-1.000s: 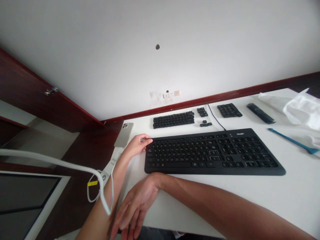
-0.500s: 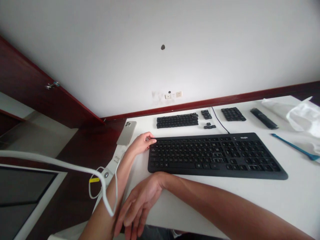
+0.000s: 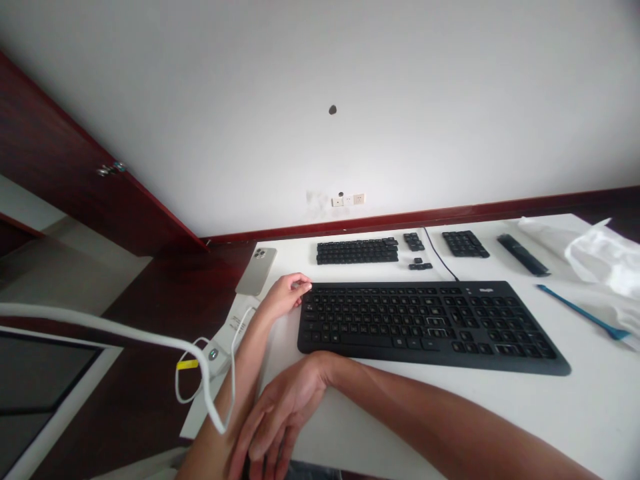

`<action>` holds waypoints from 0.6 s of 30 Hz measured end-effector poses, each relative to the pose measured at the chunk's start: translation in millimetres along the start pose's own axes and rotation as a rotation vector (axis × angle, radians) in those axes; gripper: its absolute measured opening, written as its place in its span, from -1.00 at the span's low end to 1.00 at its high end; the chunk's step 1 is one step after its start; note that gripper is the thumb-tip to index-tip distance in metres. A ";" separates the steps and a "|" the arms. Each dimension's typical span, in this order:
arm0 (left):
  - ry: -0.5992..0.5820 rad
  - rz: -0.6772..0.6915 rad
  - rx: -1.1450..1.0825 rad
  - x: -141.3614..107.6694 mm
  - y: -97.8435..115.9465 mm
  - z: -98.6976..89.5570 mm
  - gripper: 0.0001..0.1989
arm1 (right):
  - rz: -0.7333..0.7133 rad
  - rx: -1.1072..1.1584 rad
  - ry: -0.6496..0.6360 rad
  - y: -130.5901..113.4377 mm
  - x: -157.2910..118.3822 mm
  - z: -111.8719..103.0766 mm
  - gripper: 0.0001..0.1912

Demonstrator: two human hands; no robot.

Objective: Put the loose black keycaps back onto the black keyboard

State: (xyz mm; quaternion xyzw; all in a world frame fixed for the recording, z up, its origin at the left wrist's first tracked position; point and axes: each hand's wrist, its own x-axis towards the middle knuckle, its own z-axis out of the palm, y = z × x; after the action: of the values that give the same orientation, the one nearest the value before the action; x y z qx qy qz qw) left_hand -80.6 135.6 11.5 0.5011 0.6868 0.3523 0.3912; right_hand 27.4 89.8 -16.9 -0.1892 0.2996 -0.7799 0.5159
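A black keyboard (image 3: 380, 339) lies on the white table (image 3: 345, 400), with dark key wells showing across it. My left hand (image 3: 289, 295) is at its upper left corner, thumb and forefinger pinched on the edge there. Below the keyboard's lower left edge, my right hand (image 3: 285, 407) hangs with fingers apart and pointing down, nothing in it, over my left forearm. Behind the keyboard sit a block of loose black keycaps (image 3: 357, 251), a small group of keycaps (image 3: 414, 242), a few more (image 3: 420, 265) and a number-pad block (image 3: 465, 244).
A phone (image 3: 256, 271) lies at the table's left edge, near a white power strip (image 3: 215, 355) with a cable. On the right are a dark rolled item (image 3: 523, 255), a blue brush (image 3: 583, 312) and a white plastic bag (image 3: 600, 253). A white cord (image 3: 100, 320) crosses the left foreground.
The view has tilted slightly, so the table and its things sit a little lower in the picture. Both hands keep nearly the same places relative to the keyboard.
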 end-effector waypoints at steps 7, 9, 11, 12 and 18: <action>0.013 -0.011 0.047 -0.5 -5.6 -0.4 -0.59 | 0.014 -0.001 0.014 -1.3 -1.6 0.7 -0.60; 0.045 -0.003 0.104 -1.2 -6.9 0.3 -0.60 | 0.014 -0.011 -0.001 0.9 0.9 -4.3 -0.49; 0.096 0.035 0.142 -1.0 -7.8 2.7 -0.61 | 0.030 -0.027 0.005 3.1 4.1 -9.8 -0.45; 0.130 0.059 0.154 -0.3 -8.3 4.4 -0.61 | 0.043 -0.036 0.023 3.8 5.5 -12.0 -0.48; 0.432 0.183 0.141 17.2 -9.4 14.6 -0.64 | 0.085 -0.046 0.103 1.4 5.7 -10.8 -0.68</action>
State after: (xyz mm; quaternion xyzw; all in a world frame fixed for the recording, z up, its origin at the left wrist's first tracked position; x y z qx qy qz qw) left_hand -74.8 151.1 -6.4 0.5002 0.7292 0.4364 0.1660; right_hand 19.6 87.1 -26.0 -0.1475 0.3513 -0.7590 0.5279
